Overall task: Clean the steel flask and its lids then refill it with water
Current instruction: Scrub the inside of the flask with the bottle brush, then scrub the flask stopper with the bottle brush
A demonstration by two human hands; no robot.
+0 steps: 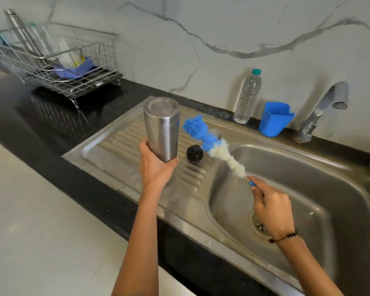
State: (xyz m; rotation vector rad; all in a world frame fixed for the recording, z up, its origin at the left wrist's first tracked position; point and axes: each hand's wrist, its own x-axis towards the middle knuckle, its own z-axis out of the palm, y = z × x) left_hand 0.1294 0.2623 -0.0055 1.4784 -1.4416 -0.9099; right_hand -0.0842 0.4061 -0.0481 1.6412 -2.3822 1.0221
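Observation:
My left hand (156,165) grips the steel flask (161,128) near its lower end and holds it above the ribbed draining board, its flat base turned up toward the camera. My right hand (272,207) holds the thin handle of a bottle brush (209,141) over the sink basin. The brush points up and left; its blue tuft and white bristles hang in the air just right of the flask, apart from it. A black lid (194,154) stands on the draining board between flask and brush. Behind the brush a clear cup-shaped lid (215,133) is partly hidden.
The steel sink (308,174) has a drain under my right wrist and a tap (323,110) at the back right. A plastic water bottle (247,97) and a blue plastic cup (275,119) stand by the wall. A wire dish rack (58,63) sits at the far left on the black counter.

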